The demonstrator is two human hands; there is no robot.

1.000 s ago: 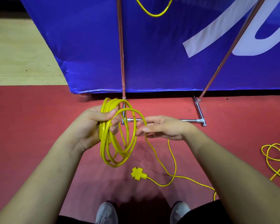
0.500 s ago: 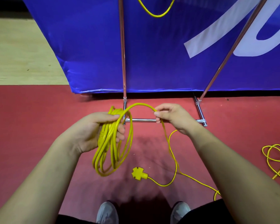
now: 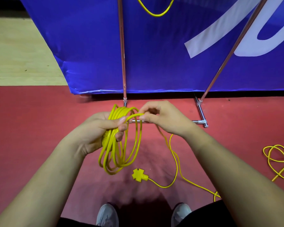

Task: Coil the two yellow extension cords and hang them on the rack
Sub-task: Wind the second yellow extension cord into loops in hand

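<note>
A blue fabric banner [image 3: 154, 54] with white lettering reaches down to the red matte floor [image 3: 31, 120]; pale wooden flooring [image 3: 15, 54] lies beyond at left. Two grey shoes [image 3: 107, 215], seemingly sneakers, show at the bottom edge.

**Item count, located from the rack**

One rack [image 3: 201, 112] with two poles: upright pole [image 3: 122, 46], slanted pole [image 3: 233, 51]. One banner [image 3: 154, 54] behind it. Yellow cord in three places: coiled cord [image 3: 120, 154] before the rack, hanging loop [image 3: 156, 13] high on it, loose tangle [image 3: 279, 159] to its right. One socket end [image 3: 138, 176]. Two hands: left hand [image 3: 102, 128], right hand [image 3: 164, 118]. Two shoes: left shoe [image 3: 107, 215], right shoe [image 3: 180, 213].
</note>
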